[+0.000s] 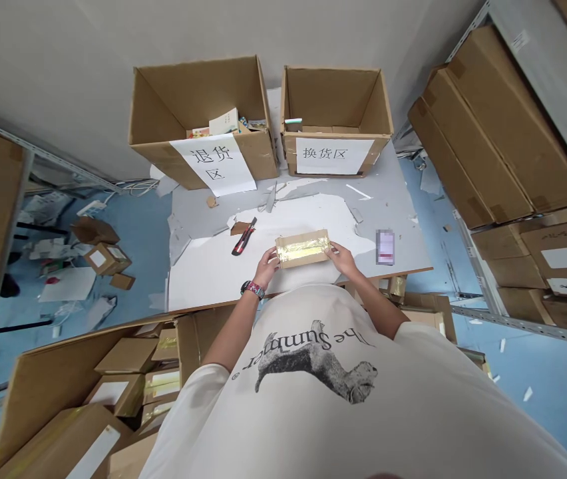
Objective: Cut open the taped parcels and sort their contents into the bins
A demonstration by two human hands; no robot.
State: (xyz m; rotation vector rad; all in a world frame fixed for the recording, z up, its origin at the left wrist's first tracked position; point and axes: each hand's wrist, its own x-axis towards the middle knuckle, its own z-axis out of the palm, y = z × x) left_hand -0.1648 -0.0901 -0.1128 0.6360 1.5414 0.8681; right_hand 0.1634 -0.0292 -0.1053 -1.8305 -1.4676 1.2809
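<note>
Both hands hold a small cardboard parcel [302, 248] wrapped with shiny yellowish tape, above the white paper sheet [213, 279] on the table. My left hand [266, 267] grips its left end, and my right hand [341, 259] grips its right end. A red-and-black utility knife [243, 237] lies on the paper a little beyond my left hand. A small brown cardboard scrap [240, 229] lies against the knife's top end.
Two open cardboard boxes with paper signs, one holding books [197, 123], the other [336, 100], stand at the table's far edge. A blurred phone [385, 247] lies to the right. Cardboard parcels fill the shelves and an open box [54, 392] below left.
</note>
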